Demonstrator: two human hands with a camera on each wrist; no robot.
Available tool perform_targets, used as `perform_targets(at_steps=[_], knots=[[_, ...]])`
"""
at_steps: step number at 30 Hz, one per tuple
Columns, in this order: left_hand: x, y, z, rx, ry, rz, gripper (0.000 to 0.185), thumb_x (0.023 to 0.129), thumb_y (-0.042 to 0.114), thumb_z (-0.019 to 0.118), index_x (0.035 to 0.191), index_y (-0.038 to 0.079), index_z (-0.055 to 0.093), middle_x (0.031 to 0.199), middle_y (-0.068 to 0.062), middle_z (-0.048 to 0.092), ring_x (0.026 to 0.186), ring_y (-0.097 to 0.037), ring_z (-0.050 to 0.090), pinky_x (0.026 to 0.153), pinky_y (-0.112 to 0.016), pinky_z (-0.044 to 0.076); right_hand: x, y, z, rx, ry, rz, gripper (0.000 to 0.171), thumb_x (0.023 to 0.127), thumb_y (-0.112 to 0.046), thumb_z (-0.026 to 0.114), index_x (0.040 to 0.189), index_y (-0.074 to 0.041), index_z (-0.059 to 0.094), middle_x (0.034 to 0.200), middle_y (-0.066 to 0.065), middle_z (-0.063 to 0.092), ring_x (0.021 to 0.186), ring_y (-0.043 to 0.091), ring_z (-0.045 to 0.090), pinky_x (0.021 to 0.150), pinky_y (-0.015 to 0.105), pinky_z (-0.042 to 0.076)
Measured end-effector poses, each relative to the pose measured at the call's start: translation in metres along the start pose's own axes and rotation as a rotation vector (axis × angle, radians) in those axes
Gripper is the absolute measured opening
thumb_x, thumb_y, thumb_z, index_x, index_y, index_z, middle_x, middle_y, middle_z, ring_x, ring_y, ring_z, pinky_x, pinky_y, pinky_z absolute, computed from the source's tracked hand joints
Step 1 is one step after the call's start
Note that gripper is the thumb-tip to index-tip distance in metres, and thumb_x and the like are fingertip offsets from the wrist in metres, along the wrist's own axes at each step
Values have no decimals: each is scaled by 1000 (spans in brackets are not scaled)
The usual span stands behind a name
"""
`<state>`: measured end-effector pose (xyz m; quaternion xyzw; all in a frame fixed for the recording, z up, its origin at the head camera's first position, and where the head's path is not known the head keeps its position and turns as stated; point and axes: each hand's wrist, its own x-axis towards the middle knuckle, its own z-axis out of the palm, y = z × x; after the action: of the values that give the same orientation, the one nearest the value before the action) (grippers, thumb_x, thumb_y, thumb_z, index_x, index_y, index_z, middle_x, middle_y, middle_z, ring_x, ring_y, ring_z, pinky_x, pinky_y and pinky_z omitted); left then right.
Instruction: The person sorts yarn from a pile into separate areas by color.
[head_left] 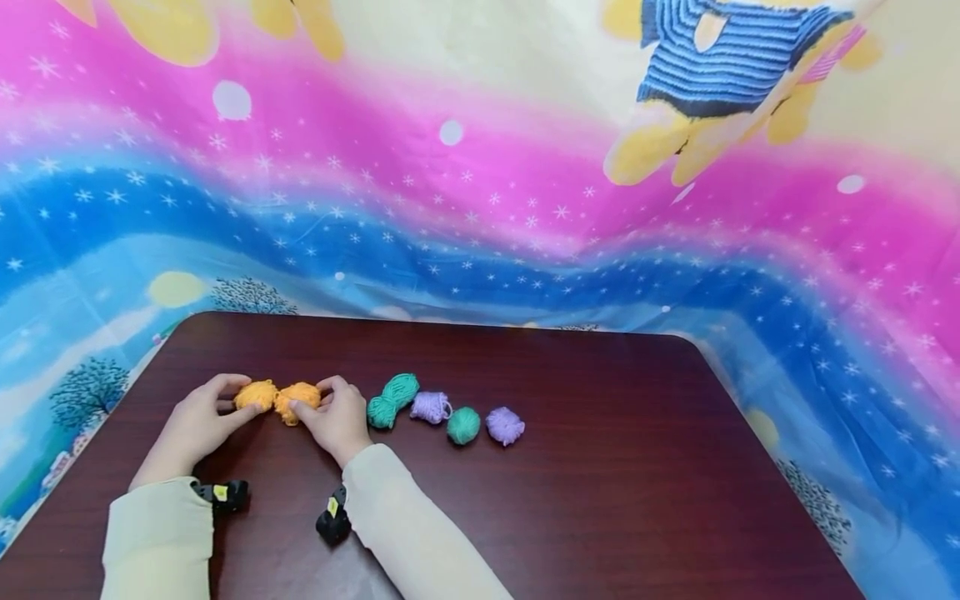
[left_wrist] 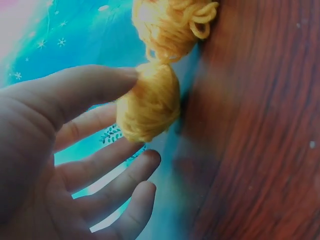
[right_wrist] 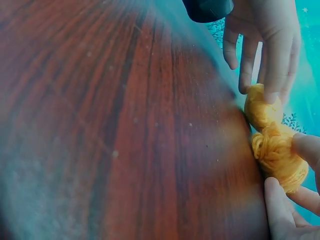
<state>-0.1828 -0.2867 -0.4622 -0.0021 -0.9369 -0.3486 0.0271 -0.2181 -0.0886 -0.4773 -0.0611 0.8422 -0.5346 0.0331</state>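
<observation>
Holding one orange yarn bundle [head_left: 277, 399] at both ends, low over the worktop [head_left: 600, 500].

Left hand [head_left: 197, 427] pinches the left lobe between thumb and fingers; right hand [head_left: 339, 419] pinches the right lobe, both grips closed on it. Bundle looks wound, waisted in the middle, at the left of the row. Two green [head_left: 392, 400] [head_left: 463, 425] and two purple bundles [head_left: 431, 407] [head_left: 505, 426] lie untouched to the right; judging by that, orange work is early or mid-way.

The orange yarn bundle [head_left: 277, 398] is soft, fuzzy wool with loose strands. The tabletop [head_left: 600, 483] is dark red-brown wood grain, smooth and slightly glossy. The backdrop cloth [head_left: 480, 208] is thin printed fabric.
</observation>
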Motion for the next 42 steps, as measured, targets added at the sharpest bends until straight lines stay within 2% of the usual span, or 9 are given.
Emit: perform_targets(at_steps=[5,9,13,16,22,27,31,37,42], knots=[[-2,6,-3,2,66,-15,48,104,27,58,136,-9,49,135,-38,50,114,-54,56,91,-67,47,1,0,-1,40,-6,2,30,86,-28,82,108,-13,66,89,-3,58,75,1,57,70,19,51],[-4,12,-6,5,118,-9,45,105,26,57,135,-7,52,131,-36,54,112,-53,58,88,-68,47,2,-2,-5,75,-17,-5,23,87,-16,77,107,-12,66,87,-4,58,74,3,58,71,19,50],[-6,21,-10,3,160,10,42,105,24,56,135,-5,54,128,-33,57,110,-51,59,85,-66,49,0,-10,-11,198,-37,38,19,86,-5,72,103,-10,64,83,-4,58,67,13,64,65,22,55],[-7,28,-12,-1,181,23,41,105,24,56,135,-4,55,127,-32,59,109,-50,60,84,-65,49,-5,-20,-20,284,-78,54,19,89,-2,69,106,-8,63,83,-4,58,67,22,68,62,24,57],[-7,48,-11,-13,206,65,38,104,21,57,133,-4,57,120,-30,65,105,-48,64,85,-63,51,-14,-38,-51,247,-216,-71,17,93,-5,68,109,-9,67,85,-6,62,69,12,65,64,22,55],[-5,68,-5,4,204,129,33,102,17,59,129,-3,60,115,-26,68,103,-43,66,84,-61,52,-21,-46,-85,230,-328,-180,16,96,-7,66,111,-2,68,91,3,70,73,5,64,68,21,56],[-4,83,0,26,217,178,30,100,15,61,126,0,62,112,-22,70,102,-39,66,83,-60,53,-27,-48,-113,180,-310,-263,15,98,-12,65,110,-5,70,94,5,71,78,8,66,72,23,56],[-5,103,7,37,268,266,26,99,12,63,124,4,65,109,-16,71,97,-34,68,81,-57,55,-32,-47,-151,78,-224,-331,14,99,-18,66,110,-15,72,98,-3,70,88,9,63,80,29,54],[-7,113,13,44,279,361,26,97,8,63,123,5,65,110,-12,70,95,-29,68,80,-54,57,-31,-40,-175,47,-162,-346,14,99,-15,65,111,-12,71,100,0,70,88,11,64,84,33,54]])
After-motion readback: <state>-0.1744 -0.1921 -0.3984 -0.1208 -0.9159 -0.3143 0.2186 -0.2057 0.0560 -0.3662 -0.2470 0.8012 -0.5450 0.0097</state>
